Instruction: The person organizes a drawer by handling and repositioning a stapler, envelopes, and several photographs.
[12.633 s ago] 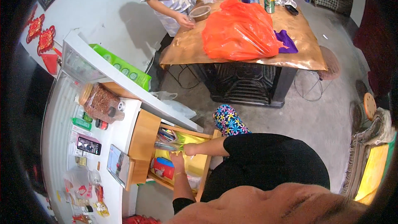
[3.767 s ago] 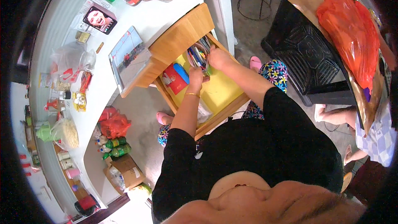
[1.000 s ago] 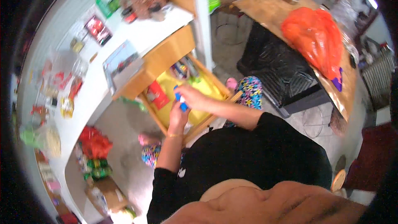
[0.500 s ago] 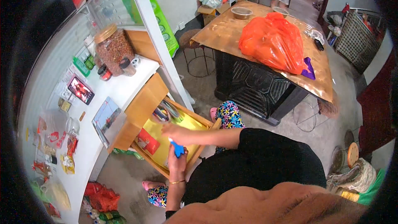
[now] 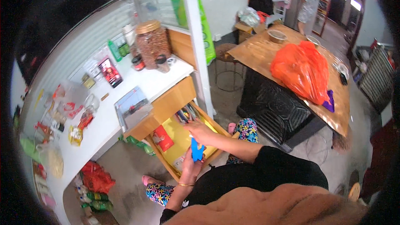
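Observation:
My left hand [image 5: 192, 168], with a gold-coloured bangle at the wrist, is closed around a flat, bright blue thing [image 5: 197, 151] with jagged ends; its kind is unclear. A small white tip shows just above the blue. My right hand [image 5: 201, 132] is over the pulled-out wooden drawer [image 5: 216, 123], its fingers stretched toward a bundle of long, thin items [image 5: 186, 113] at the drawer's far end. Its fingertips are partly hidden, and I see nothing held in them. A red packet [image 5: 162, 138] lies on the drawer's yellow bottom.
Left of the drawer, a white counter [image 5: 100, 118] bears a large nut-filled jar [image 5: 153, 41], a phone [image 5: 110, 72] and a picture booklet [image 5: 133, 106]. A table [image 5: 246, 52] with an orange bag [image 5: 300, 71] stands ahead right. Another person [image 5: 307, 8] is at the back.
The view has shifted, so everything sits farther right and more of the back room shows. My right hand stays over the drawer; my left hand keeps hold of the blue thing.

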A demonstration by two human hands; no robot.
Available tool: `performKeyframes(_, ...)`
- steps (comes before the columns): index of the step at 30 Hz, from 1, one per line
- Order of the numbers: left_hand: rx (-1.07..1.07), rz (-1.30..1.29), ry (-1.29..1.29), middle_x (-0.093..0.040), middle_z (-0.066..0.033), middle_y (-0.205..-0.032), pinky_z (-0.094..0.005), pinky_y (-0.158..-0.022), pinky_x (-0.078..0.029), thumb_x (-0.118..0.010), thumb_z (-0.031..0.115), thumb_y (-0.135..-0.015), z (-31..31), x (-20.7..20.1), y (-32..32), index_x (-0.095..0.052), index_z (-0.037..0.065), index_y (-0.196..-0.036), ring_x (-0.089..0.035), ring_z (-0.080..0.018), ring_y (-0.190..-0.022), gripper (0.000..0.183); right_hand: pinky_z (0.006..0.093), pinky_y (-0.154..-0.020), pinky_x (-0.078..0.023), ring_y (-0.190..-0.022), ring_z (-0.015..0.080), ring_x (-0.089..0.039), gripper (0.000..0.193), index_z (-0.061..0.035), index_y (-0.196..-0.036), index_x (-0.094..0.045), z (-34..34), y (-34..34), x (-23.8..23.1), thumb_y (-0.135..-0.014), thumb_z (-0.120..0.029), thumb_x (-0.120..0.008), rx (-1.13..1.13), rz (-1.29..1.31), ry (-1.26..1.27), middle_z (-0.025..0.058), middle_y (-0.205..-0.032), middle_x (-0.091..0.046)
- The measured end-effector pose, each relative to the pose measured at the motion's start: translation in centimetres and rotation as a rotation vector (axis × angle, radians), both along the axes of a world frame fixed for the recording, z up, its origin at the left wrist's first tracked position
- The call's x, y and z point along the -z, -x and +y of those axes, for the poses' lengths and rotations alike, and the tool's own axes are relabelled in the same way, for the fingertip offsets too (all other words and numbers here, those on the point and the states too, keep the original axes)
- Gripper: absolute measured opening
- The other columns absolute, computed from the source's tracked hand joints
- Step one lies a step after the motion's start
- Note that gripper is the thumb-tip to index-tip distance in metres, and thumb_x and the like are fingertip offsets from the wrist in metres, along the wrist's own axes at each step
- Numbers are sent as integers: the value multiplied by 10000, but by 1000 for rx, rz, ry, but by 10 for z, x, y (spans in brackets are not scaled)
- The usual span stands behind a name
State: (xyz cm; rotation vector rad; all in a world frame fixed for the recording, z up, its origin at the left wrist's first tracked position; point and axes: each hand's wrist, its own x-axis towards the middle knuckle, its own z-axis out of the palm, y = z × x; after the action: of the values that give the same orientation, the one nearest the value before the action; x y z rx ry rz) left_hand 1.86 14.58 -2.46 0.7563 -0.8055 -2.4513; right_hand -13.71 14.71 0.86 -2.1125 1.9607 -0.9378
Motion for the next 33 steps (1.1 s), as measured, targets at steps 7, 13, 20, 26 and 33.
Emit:
performKeyframes(7,-174,41,-200,-576,-73,-916,-332,-576,-473,-348,344,-937,5,-1,13,-447,100,-1111,-567,-215,-721,315,469,-1048,-204,-1229,306,-373,400,-23,-1187,-471,33,-38,8,-791,-82,-466,-296,42,91,169,-1216,-489)
performKeyframes(13,54,131,-47,-585,-68,-948,-278,-557,-461,-358,317,-937,6,18,4,-453,111,-1131,-562,-174,-692,299,476,-1031,-216,-1200,294,-415,408,-54,-1157,-496,12,2,17,-752,0,-483,-49,29,74,139,-1174,-531)
performKeyframes(20,-233,135,-181,-574,-61,-1006,-320,-629,-480,-309,365,-948,15,2,15,-419,152,-1181,-569,-193,-807,334,454,-1028,-250,-1187,343,-413,385,1,-1155,-492,40,-43,1,-774,-38,-447,-381,46,44,206,-1205,-487)
performKeyframes(26,-2,96,-77,-570,-34,-950,-322,-618,-462,-353,372,-934,15,11,4,-472,141,-1117,-551,-174,-749,318,457,-922,-350,-1037,358,-504,389,-22,-1125,-507,24,-10,5,-739,24,-480,-115,26,205,198,-1034,-568)
performKeyframes(33,46,168,-124,-560,-108,-940,-294,-573,-456,-353,369,-927,17,-3,3,-439,43,-1127,-533,-196,-693,392,305,-649,-462,-724,218,-589,285,-77,-1116,-540,18,7,-7,-849,-34,-452,41,-428,80,115,-798,-597)
